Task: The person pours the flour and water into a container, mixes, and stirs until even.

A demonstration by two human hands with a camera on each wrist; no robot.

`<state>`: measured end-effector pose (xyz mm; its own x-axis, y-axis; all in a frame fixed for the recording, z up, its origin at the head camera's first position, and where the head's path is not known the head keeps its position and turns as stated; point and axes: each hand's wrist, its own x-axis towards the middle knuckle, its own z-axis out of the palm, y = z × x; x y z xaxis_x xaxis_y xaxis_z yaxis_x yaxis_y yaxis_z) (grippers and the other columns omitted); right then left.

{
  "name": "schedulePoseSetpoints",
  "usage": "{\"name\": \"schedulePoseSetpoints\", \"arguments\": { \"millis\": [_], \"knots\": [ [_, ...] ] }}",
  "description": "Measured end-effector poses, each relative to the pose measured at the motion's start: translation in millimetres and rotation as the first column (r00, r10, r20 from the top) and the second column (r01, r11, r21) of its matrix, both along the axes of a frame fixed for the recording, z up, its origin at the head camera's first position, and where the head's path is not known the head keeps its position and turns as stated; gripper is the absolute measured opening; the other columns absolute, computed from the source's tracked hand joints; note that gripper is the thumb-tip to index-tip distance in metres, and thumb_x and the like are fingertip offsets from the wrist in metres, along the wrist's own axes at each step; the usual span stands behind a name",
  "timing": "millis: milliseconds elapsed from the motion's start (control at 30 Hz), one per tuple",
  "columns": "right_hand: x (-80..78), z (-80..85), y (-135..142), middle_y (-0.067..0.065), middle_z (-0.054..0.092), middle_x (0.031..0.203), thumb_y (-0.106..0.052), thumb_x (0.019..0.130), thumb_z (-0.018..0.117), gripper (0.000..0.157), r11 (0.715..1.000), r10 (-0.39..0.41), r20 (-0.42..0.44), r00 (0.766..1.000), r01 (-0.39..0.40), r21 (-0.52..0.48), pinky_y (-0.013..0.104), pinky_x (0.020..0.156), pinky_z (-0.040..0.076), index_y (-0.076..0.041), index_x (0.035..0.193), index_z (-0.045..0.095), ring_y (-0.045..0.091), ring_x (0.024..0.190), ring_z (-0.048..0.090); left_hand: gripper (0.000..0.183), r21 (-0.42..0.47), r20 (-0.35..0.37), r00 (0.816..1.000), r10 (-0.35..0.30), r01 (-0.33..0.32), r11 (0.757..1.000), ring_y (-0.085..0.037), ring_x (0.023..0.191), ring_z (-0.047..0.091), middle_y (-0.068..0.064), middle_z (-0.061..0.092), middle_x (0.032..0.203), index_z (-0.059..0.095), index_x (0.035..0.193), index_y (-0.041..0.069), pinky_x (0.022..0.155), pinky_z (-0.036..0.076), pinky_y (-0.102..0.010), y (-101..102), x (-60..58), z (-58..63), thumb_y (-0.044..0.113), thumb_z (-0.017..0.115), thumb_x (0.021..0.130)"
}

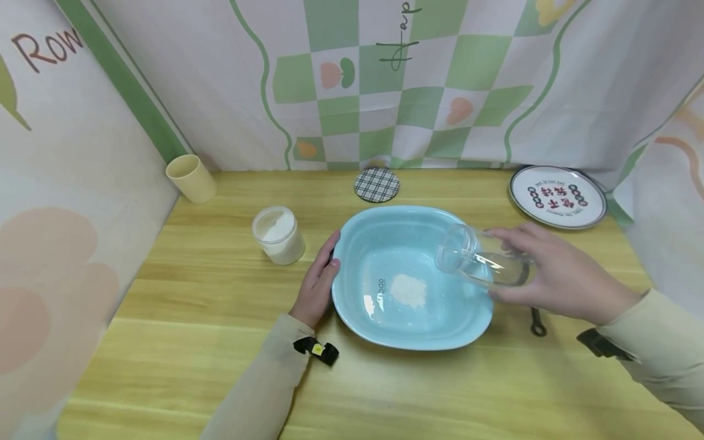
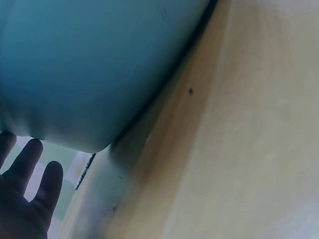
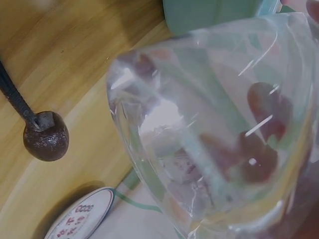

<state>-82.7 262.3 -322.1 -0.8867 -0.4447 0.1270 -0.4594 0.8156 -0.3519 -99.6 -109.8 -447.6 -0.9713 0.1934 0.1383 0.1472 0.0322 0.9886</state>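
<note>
A light blue basin (image 1: 412, 342) stands on the table with a patch of white powder (image 1: 409, 290) on its bottom. At its left side, my left hand (image 1: 315, 287) touches the rim; extended fingers (image 2: 47, 189) lie along the outer wall in the left wrist view. My right hand (image 1: 555, 269) grips a clear glass cup (image 1: 484, 260), tilted with its mouth to the left above the basin's right part. Clear liquid shows inside the cup. Close up, the cup (image 3: 199, 124) fills much of the right wrist view.
Left of the basin stands a clear jar (image 1: 280, 238) of white powder, with a yellow cup (image 1: 191, 178) behind it. A checked coaster (image 1: 376, 184) and a printed plate (image 1: 558, 197) lie at the back. A dark rounded-head utensil (image 3: 46, 137) lies right of the basin.
</note>
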Motion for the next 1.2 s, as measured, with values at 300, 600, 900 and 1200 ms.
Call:
{"name": "schedulePoseSetpoints", "arguments": {
  "millis": [300, 600, 900, 1200],
  "knots": [
    [-2.4, 1.9, -4.6, 0.005, 0.06, 0.111, -0.041, 0.063, 0.094, 0.087, 1.0, -0.013, -0.008, 1.0, 0.013, -0.009, 0.048, 0.076, 0.053, -0.012, 0.137, 0.059, 0.023, 0.096, 0.061, 0.051, 0.001, 0.004, 1.0, 0.004, -0.004, 1.0, -0.009, 0.149, 0.025, 0.008, 0.029, 0.163, 0.03, 0.159, 0.022, 0.122, 0.022, -0.028, 0.2, 0.6, 0.6, 0.02, 0.037, 0.109],
    [-4.4, 3.1, -5.0, 0.003, 0.059, 0.112, -0.044, 0.063, 0.094, 0.087, 1.0, -0.008, 0.002, 1.0, 0.007, 0.006, 0.048, 0.075, 0.053, -0.015, 0.138, 0.059, 0.024, 0.096, 0.062, 0.051, -0.013, -0.001, 1.0, 0.007, -0.007, 1.0, -0.011, 0.149, 0.025, 0.007, 0.029, 0.163, 0.031, 0.159, 0.021, 0.122, 0.022, -0.03, 0.2, 0.1, 0.4, 0.02, 0.037, 0.109],
    [-6.3, 4.1, -7.0, 0.001, 0.059, 0.111, -0.044, 0.062, 0.094, 0.086, 1.0, -0.003, 0.007, 1.0, 0.003, 0.005, 0.046, 0.074, 0.053, -0.019, 0.137, 0.059, 0.02, 0.092, 0.06, 0.051, -0.004, 0.014, 1.0, 0.0, 0.0, 1.0, -0.013, 0.149, 0.024, 0.005, 0.028, 0.163, 0.03, 0.159, 0.02, 0.123, 0.021, -0.031, 0.5, 1.5, 4.4, 0.018, 0.036, 0.109],
    [-8.5, 6.3, -8.0, 0.002, 0.059, 0.117, -0.047, 0.063, 0.093, 0.088, 1.0, -0.007, 0.03, 1.0, 0.006, 0.028, 0.05, 0.079, 0.053, -0.017, 0.139, 0.059, 0.022, 0.096, 0.06, 0.051, 0.009, 0.02, 1.0, -0.003, 0.003, 1.0, -0.013, 0.15, 0.024, 0.005, 0.027, 0.164, 0.03, 0.159, 0.02, 0.122, 0.022, -0.031, -0.2, 0.2, 1.3, 0.018, 0.037, 0.109]
  ]
}}
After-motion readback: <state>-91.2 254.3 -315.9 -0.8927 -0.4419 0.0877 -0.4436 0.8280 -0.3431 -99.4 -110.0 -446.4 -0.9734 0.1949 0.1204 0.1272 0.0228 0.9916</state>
